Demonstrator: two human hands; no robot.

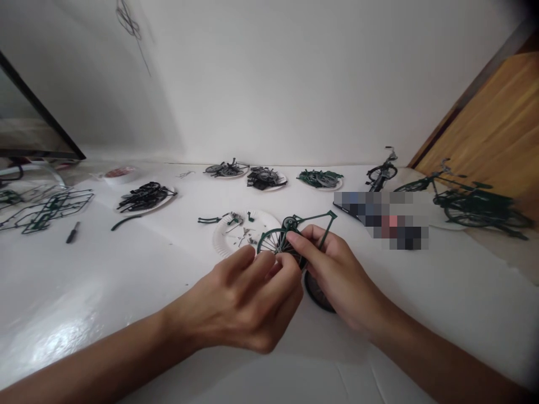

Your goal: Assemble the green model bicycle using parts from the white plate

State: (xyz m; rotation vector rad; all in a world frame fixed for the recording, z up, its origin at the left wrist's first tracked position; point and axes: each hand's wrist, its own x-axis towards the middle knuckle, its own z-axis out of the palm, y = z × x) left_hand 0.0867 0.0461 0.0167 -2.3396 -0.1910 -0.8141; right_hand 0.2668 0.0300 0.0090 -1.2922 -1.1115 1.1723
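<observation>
Here, by the paper plate's (219, 239) right side, our right fingers (308, 251) pinch the green model bicycle (289, 223), likely steadying it; our left fingers (240, 260) curl at its spoked wheel (272, 241), their grip hidden.

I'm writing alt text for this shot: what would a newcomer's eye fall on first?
First, the middle, where the right hand grips a small green bicycle frame and the left hand is at its spoked wheel. Just behind lies a white paper plate with small parts. At the far right, a green model bicycle sits before a wooden panel.
</observation>
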